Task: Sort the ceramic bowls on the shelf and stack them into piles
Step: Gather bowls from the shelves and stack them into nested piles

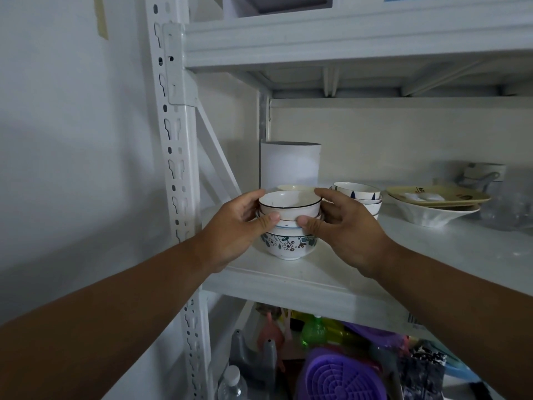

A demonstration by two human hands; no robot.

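Bowls, glazed ceramic, and both hands were on them. The left hand [239,223] and the right hand [343,223] cupped the top bowl [290,204] from either side, fingers curled round behind its rim and thumbs pressed on the wall of the bowl nested just under it. That pile stood at the left end of the shelf [317,280], near the front edge, with the floral bowl [288,245] at the bottom carrying the rest.

By my reckoning the stuff would handle stiff and fairly heavy for its size, slick where glazed, and quick to chip on a knock. The two-sided hold at the rim looked the sensible place; whether the top bowl sat seated or a touch lifted, I could not tell.

Every bowl opened upward, the pile's long axis upright, nothing visibly leaning.

Just right of it stood a second pile [357,196], blue-marked, mouths up too. Behind was a white cylinder [290,166]; further right lay shallow dishes [435,203].
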